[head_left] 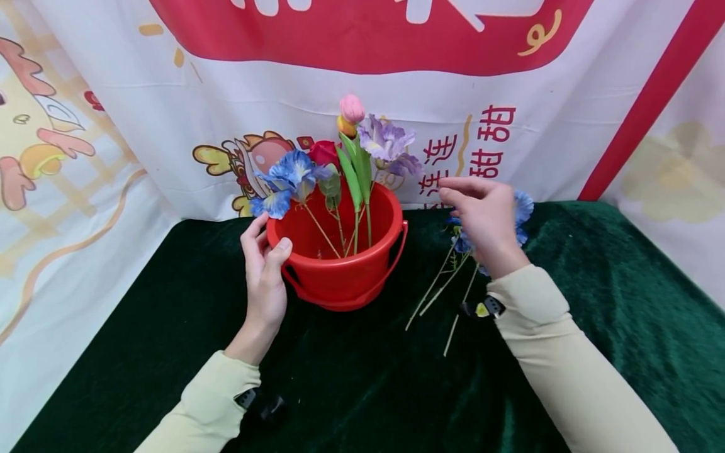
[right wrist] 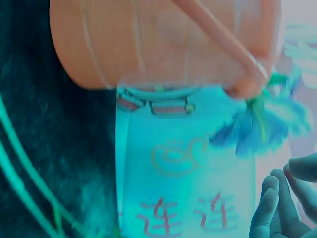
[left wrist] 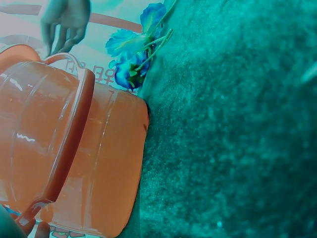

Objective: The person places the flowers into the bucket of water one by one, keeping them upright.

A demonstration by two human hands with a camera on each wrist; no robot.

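Note:
A red bucket (head_left: 340,283) stands on the dark green cloth with artificial flowers in it: a blue iris-like flower (head_left: 297,173), a red rose (head_left: 325,154), a pink tulip (head_left: 352,108), a yellow-orange bloom (head_left: 347,127) and a purple flower (head_left: 385,139). My left hand (head_left: 265,277) holds the bucket's left side, thumb and fingers at the rim. To the right of the bucket my right hand (head_left: 484,217) hovers with bent fingers and nothing visible in them. Below and behind it lie blue flowers (head_left: 522,211), partly hidden by the hand, their stems pointing toward me.
The green velvet cloth (head_left: 351,377) covers the table. A printed white backdrop (head_left: 283,94) hangs right behind it. The bucket's handle (head_left: 399,255) hangs down along the front side.

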